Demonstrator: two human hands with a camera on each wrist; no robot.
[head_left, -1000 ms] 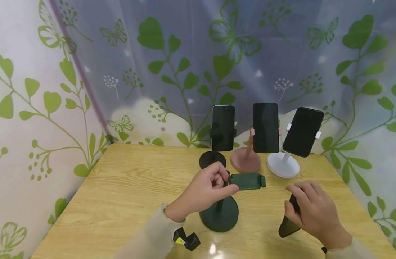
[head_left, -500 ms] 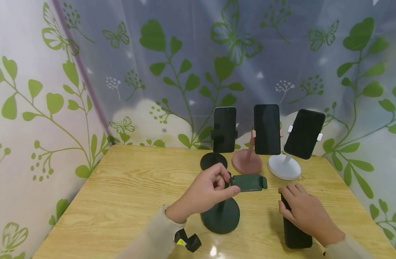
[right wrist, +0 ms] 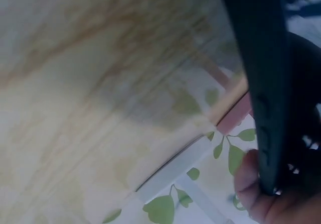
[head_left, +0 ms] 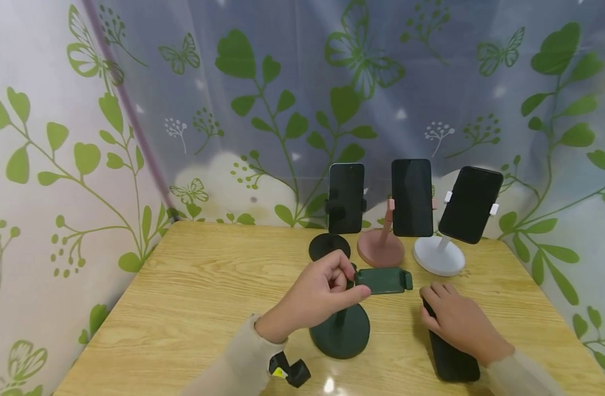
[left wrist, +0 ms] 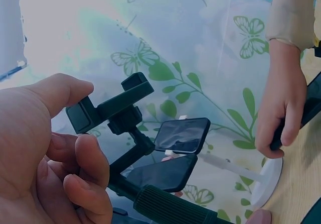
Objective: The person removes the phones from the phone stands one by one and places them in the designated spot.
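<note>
My left hand [head_left: 319, 291] pinches the left end of the holder on a dark green phone stand [head_left: 339, 333]. In the left wrist view the thumb lies on the holder's end [left wrist: 80, 114], with the other fingers curled below. The stand's holder faces up, with no phone in it. To its right, my right hand [head_left: 458, 319] grips a black phone [head_left: 453, 357] by its upper part, low over the table. The right wrist view shows this phone [right wrist: 266, 98] edge-on, fingers at its end; the palm covers part of it in the head view.
At the back stand three phone stands with phones: a black stand [head_left: 329, 246], a pink stand [head_left: 380, 248] and a white stand [head_left: 438, 256]. A patterned curtain [head_left: 273, 110] hangs behind the wooden table [head_left: 198, 275].
My right hand has shifted left with the phone, which has turned from tilted and edge-on to lying flatter. The left hand keeps its hold on the green phone stand.
</note>
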